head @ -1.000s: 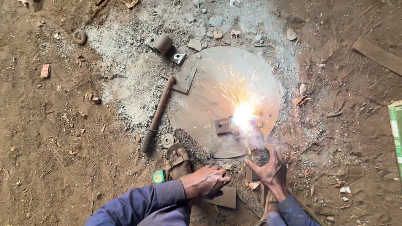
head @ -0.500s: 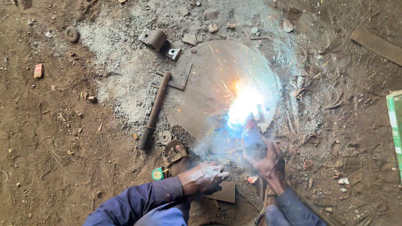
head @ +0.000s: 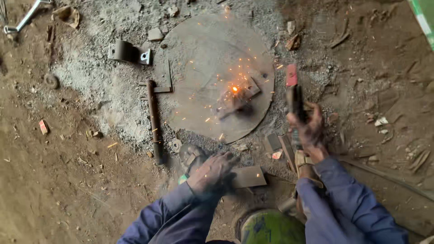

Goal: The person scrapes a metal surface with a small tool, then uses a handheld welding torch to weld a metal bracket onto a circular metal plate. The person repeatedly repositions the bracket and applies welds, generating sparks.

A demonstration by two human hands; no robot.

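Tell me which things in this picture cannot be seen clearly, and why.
- Head view: the flat plate is partly covered by the left hand.
- The green object is cut off by the bottom edge.
- The small piece on the round plate is blurred by glow and sparks.
- The tool's lower part is hidden inside the right hand.
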